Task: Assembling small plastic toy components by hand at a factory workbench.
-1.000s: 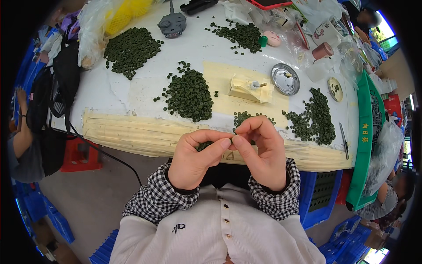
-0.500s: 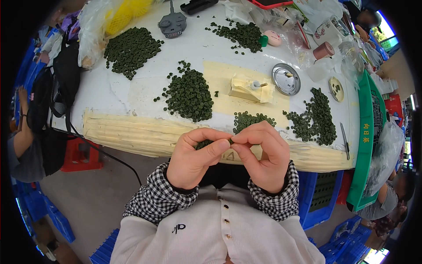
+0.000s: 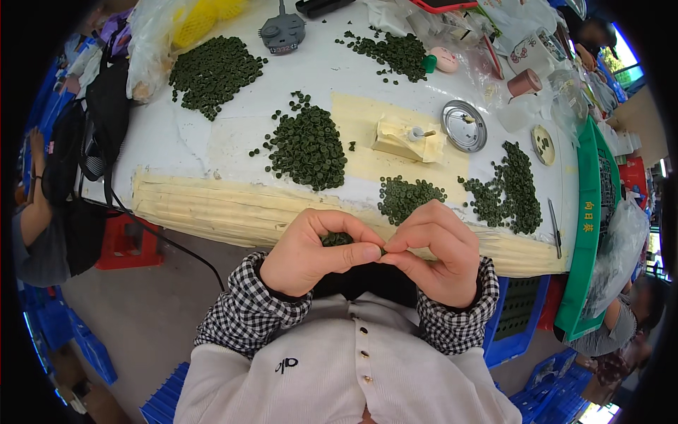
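Note:
Just over the table's front edge, my left hand (image 3: 304, 256) and my right hand (image 3: 446, 253) meet fingertip to fingertip. Between them they pinch a small dark green piece (image 3: 383, 251), mostly covered by the fingers. Several small green wheels (image 3: 337, 239) show inside the curled fingers of my left hand. Beyond my hands lies a flat patch of green wheels (image 3: 409, 198), closest to my right hand. A taller heap of green wheels (image 3: 309, 148) rises to its left, and another spread of green parts (image 3: 510, 187) lies to its right.
More green parts lie in a far-left pile (image 3: 215, 74) and a far-middle pile (image 3: 395, 55). A grey model turret (image 3: 282, 34), a taped block with a peg (image 3: 408, 140), a round metal lid (image 3: 464, 126) and tweezers (image 3: 555, 227) are on the table. A green crate (image 3: 583, 233) borders the right.
Both hands have come down and slightly to the right, still pinched together. The wheels in my left hand show more clearly. The table has shifted a little in the view.

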The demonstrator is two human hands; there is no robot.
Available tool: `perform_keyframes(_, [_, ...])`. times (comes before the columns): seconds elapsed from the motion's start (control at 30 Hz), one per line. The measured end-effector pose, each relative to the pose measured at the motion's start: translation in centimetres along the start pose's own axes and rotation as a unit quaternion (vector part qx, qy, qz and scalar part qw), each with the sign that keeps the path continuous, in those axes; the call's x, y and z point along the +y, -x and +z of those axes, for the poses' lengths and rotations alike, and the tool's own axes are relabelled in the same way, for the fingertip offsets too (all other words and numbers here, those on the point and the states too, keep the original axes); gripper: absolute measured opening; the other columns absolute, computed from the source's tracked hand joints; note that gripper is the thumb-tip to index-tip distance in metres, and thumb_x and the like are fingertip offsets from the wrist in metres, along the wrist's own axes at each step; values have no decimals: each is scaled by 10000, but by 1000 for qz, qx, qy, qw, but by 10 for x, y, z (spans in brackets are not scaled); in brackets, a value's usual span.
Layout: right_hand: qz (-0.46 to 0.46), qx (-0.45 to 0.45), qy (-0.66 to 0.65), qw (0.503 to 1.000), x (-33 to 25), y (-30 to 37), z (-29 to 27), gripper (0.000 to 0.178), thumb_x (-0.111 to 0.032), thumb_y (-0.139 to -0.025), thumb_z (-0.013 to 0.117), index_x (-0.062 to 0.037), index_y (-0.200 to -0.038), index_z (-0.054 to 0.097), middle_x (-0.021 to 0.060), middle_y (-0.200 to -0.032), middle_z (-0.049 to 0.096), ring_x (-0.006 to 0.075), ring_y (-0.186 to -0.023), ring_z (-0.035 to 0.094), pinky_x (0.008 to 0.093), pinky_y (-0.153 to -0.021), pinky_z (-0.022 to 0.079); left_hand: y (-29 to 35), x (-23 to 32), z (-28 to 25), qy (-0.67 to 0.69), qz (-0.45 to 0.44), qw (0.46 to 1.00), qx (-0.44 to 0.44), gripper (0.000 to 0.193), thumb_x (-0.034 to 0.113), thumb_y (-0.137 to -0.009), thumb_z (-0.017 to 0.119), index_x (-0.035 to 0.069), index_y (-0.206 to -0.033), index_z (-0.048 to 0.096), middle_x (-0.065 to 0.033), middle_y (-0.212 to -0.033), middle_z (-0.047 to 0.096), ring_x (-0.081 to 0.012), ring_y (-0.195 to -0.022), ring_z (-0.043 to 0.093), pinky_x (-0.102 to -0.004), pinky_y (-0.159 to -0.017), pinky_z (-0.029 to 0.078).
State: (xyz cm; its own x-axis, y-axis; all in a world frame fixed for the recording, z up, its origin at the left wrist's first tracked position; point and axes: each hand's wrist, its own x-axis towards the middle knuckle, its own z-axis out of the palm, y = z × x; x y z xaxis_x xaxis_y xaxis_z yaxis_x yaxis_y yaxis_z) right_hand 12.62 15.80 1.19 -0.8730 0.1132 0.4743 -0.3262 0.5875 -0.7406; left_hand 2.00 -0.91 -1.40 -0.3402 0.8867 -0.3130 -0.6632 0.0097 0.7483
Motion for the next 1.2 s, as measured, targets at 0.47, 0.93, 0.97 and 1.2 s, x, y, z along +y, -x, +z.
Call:
perform_keyframes(0.47, [-53,8,65,996,2,3,2,213,-59,-625,768,-40,-792,638,47,-737,591,200,-639,555,293,-530,435,1,0,3,-58,32,998,-1,115,73,-855,620,-33,-882,659,-84,-849,680,-109,-790,618,-230,-753,485])
perform_keyframes(0.93, [131,45,-109,984,-1,10,10,116,61,-716,641,14,-820,622,76,-774,606,137,-662,580,239,-600,465,1,-13,10,-146,138,977,73,112,36,-843,606,-47,-904,651,-48,-823,669,-40,-714,544,-196,-671,453])
perform_keyframes(0.97, [146,50,-126,980,-1,10,12,108,59,-724,633,16,-823,622,77,-779,606,130,-664,578,236,-606,465,1,-13,10,-149,143,975,79,109,33,-838,608,-45,-900,652,-37,-813,664,-31,-698,520,-189,-654,440])
perform_keyframes(1.2, [226,59,-216,948,-1,13,21,81,35,-752,620,23,-831,608,49,-785,587,99,-707,563,223,-656,460,2,-14,9,-166,165,967,101,97,19,-828,611,-39,-891,656,-3,-784,648,-10,-666,464,-174,-619,410])
